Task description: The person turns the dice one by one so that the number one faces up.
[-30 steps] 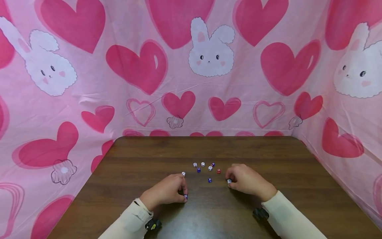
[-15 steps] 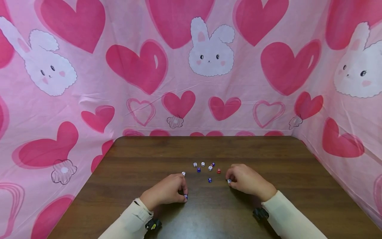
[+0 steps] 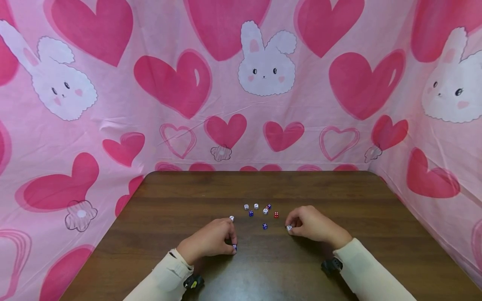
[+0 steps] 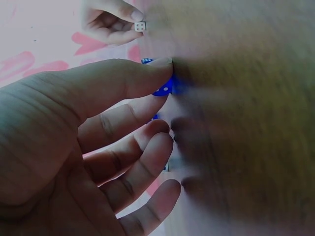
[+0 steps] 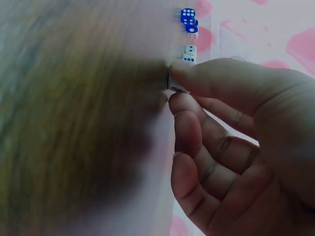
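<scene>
Low over the wooden table point(image 3: 177, 188), my left hand point(image 3: 211, 239) pinches a blue die point(image 3: 234, 247) between thumb and index finger. The left wrist view shows that blue die point(image 4: 164, 88) partly covered by the thumb. On the other side, my right hand point(image 3: 312, 223) holds a white die point(image 3: 289, 228) by thumb and fingertip, at the tabletop. Another white die point(image 3: 231, 218) lies just beyond the left hand's knuckles. Between the hands sits a lone blue die point(image 3: 265, 226). A red die point(image 3: 276, 215) is left of the right hand.
Farther back is a loose group: two white dice, one of them a white die point(image 3: 246, 206), a blue die point(image 3: 251, 213), and a cluster with a white die point(image 3: 265, 211) against a blue die point(image 3: 269, 206). A pink heart-and-rabbit cloth point(image 3: 180, 37) hangs around the table's back and sides.
The right hand and wrist have shifted very slightly to the right, and the white die in its fingers looks a little turned. The left hand and the other dice have stayed put.
</scene>
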A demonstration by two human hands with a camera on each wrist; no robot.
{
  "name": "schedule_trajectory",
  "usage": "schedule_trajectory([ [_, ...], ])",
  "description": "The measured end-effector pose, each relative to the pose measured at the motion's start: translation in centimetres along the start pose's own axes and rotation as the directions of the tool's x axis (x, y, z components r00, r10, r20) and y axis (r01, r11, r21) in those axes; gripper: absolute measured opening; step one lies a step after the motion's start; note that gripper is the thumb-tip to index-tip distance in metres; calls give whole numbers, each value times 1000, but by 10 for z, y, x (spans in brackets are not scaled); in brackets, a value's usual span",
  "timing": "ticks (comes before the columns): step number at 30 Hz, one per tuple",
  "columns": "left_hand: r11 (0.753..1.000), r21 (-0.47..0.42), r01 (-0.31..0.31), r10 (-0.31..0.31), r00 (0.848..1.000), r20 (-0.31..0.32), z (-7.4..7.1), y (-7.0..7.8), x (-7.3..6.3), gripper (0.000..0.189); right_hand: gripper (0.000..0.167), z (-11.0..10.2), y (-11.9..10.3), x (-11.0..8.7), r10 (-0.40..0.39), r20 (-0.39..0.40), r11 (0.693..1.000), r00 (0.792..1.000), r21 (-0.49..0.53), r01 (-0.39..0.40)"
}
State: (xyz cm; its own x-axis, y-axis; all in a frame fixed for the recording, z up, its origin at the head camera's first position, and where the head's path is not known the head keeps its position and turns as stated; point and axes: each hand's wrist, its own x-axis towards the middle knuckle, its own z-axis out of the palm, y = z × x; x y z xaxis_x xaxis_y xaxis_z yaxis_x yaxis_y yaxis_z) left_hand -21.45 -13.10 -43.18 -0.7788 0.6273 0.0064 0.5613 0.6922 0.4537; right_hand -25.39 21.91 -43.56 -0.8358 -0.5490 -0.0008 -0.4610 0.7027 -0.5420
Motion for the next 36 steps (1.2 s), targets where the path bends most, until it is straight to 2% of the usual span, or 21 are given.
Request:
schedule_trajectory([
  [13,997,-71,-16,15,1000,-17,3,-10,4,18,11,-4,11,0,15,26,992,1000,125,-18],
  [17,990,-139,-21,19,1000,-14,4,-15,4,19,10,-4,16,-1,-11,39,991,999,136,6],
  [22,975,-222,25,-21,1000,21,4,-21,4,20,9,-4,21,-1,-19,50,988,999,155,11],
  [31,972,-226,56,-50,998,32,4,-22,5,18,10,-6,25,-1,6,66,981,998,194,-19],
  [36,973,-225,54,-54,999,4,6,-21,5,17,11,-5,25,-1,43,78,978,996,199,-57],
])
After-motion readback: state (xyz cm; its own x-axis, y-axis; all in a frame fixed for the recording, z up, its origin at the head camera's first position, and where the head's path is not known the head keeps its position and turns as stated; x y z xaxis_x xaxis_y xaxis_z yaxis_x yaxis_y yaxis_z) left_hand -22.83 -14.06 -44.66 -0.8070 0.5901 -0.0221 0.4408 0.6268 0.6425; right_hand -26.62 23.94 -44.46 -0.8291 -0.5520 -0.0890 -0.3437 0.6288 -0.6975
